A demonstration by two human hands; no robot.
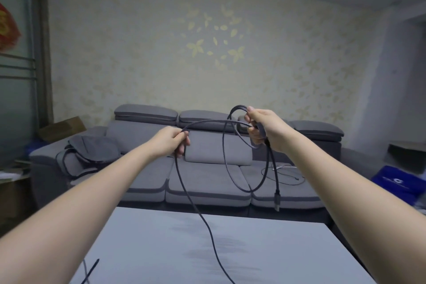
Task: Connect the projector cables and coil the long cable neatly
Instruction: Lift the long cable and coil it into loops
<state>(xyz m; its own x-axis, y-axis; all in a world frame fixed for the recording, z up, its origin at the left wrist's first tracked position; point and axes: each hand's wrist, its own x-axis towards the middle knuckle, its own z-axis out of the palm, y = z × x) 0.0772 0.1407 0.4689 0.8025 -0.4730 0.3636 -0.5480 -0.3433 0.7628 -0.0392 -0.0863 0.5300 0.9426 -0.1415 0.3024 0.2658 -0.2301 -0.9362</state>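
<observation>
Currently: cable held mid-coil above table

Item: long cable [184, 182], dark, braided. Right hand [265, 129], at 1 o'clock, fingers clamped on several gathered loops; one plug end [277, 200] hangs below. Left hand [171, 142], at centre, fingers pinched on a single strand, which trails down to the white table [288, 249] at 6 o'clock. Background: grey sofa [207, 177].

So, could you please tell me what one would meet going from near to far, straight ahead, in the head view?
White table → left hand and right hand holding the dark cable above it → grey sofa → patterned wall.
</observation>
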